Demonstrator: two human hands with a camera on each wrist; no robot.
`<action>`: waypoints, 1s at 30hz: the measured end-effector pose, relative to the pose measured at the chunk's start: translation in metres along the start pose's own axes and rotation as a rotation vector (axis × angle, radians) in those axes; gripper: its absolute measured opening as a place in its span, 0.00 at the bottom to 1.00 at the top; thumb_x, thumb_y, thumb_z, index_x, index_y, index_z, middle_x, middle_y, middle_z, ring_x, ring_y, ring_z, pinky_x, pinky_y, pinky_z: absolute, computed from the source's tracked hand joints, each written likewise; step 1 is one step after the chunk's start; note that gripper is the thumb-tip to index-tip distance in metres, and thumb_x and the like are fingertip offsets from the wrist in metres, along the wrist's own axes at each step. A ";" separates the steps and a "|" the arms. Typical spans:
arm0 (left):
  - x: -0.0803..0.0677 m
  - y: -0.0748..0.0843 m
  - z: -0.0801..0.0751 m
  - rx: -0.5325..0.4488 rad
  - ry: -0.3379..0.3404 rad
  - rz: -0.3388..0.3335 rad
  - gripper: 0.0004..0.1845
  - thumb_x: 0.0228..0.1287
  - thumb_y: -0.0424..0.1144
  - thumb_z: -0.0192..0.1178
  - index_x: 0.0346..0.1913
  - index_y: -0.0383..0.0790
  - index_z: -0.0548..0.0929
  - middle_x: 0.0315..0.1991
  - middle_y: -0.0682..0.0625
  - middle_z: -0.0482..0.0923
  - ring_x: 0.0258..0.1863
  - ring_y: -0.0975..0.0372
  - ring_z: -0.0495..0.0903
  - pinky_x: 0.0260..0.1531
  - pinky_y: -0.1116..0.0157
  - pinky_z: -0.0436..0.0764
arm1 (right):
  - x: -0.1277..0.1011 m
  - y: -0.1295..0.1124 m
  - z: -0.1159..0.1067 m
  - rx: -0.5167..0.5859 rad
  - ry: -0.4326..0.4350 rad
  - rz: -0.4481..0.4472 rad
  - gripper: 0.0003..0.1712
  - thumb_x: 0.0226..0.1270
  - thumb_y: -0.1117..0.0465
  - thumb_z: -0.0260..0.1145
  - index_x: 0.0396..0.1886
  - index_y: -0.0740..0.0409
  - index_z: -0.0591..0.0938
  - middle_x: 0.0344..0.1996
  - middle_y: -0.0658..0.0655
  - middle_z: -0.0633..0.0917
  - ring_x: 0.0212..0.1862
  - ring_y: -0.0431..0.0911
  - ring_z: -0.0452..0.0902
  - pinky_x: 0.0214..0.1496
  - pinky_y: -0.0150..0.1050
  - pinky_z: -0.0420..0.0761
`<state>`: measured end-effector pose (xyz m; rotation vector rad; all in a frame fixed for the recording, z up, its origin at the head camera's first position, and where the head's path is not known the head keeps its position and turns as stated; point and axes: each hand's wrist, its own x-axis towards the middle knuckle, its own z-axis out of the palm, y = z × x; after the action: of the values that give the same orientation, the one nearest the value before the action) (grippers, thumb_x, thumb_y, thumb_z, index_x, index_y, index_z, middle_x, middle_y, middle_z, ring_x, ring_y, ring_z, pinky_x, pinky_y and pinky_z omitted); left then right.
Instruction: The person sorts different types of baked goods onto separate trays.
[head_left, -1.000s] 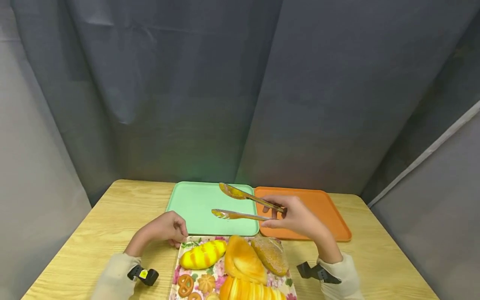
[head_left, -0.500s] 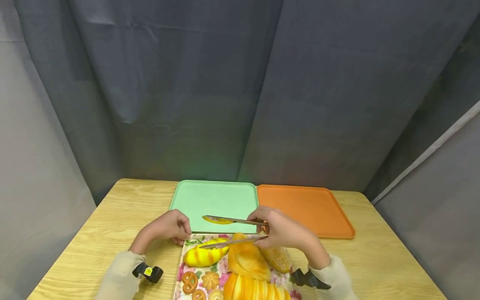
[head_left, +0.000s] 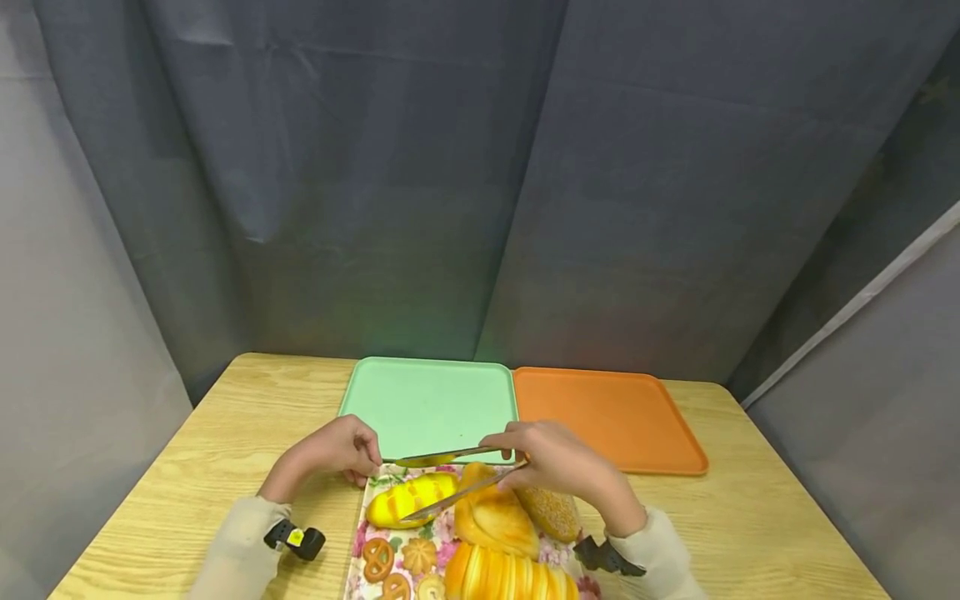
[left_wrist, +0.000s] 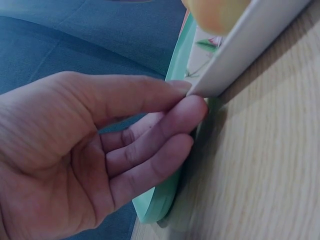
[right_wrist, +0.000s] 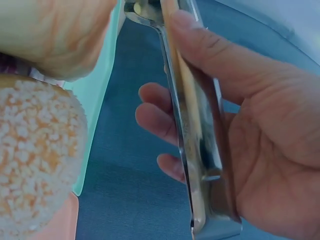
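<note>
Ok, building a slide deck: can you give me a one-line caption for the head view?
Right hand holds tongs astride a yellow striped bun while left hand steadies the floral tray.

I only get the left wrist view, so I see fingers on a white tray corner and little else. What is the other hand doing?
Observer: The right hand grips a pair of metal tongs, thumb pressed along the handle.
Operator: Where do the tongs' tips sit?
Observer: They straddle the yellow striped bread roll at the far left of the floral-patterned tray, one tip beyond it, one on its near side.
Operator: Is anything else on that tray?
Observer: Yes, an orange folded bun, a sugar-crusted loaf and small pretzel cookies.
Operator: And beyond it?
Observer: A flat mint-green tray beside a flat orange tray, both bare.
</note>
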<state>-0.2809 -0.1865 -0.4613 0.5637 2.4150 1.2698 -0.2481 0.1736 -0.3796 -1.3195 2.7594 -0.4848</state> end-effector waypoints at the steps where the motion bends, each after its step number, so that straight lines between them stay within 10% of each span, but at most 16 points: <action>1: 0.000 0.000 0.000 -0.004 -0.002 0.002 0.03 0.59 0.28 0.70 0.31 0.30 0.87 0.22 0.43 0.86 0.20 0.60 0.84 0.26 0.62 0.85 | 0.000 0.000 0.001 -0.015 -0.001 -0.002 0.29 0.57 0.50 0.78 0.60 0.48 0.85 0.34 0.48 0.85 0.29 0.31 0.72 0.29 0.27 0.72; 30: 0.003 0.002 0.005 -0.011 -0.010 0.013 0.02 0.58 0.27 0.70 0.30 0.31 0.86 0.22 0.41 0.85 0.20 0.60 0.83 0.25 0.63 0.84 | -0.002 -0.001 0.018 -0.280 0.125 -0.029 0.24 0.58 0.47 0.69 0.56 0.43 0.86 0.27 0.41 0.77 0.28 0.34 0.63 0.40 0.34 0.62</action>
<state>-0.2807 -0.1799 -0.4625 0.5824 2.3988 1.2818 -0.2431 0.1694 -0.3970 -1.4302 3.0035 -0.1911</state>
